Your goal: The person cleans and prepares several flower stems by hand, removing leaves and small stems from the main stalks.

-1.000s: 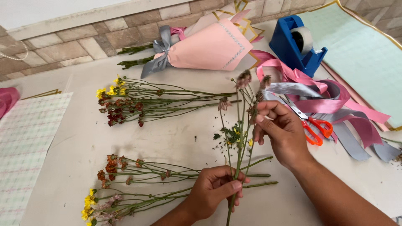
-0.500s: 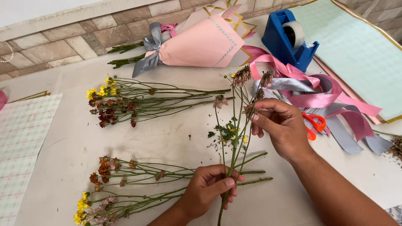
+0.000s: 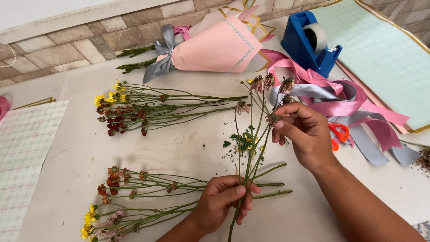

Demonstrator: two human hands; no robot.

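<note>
I find the left hand (image 3: 222, 197) closed round the lower stems of a small flower bunch (image 3: 251, 143) — its long axis rising away from me. The right hand (image 3: 304, 134), nearer the blooms, pinches one wilted head (image 3: 272, 118) between fingertips, above the table (image 3: 179, 148).

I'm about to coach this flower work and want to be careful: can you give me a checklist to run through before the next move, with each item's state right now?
1. Left hand closed around the lower stems: ok.
2. Right hand fingertips pinching a wilted flower head: ok.
3. Stems upright, not bent: ok.
4. Scissors within reach, partly hidden behind the right hand: ok.
5. Loose flower stems lying apart from the held bunch: ok.
6. Whether the pinched head is detached: cannot tell.
</note>
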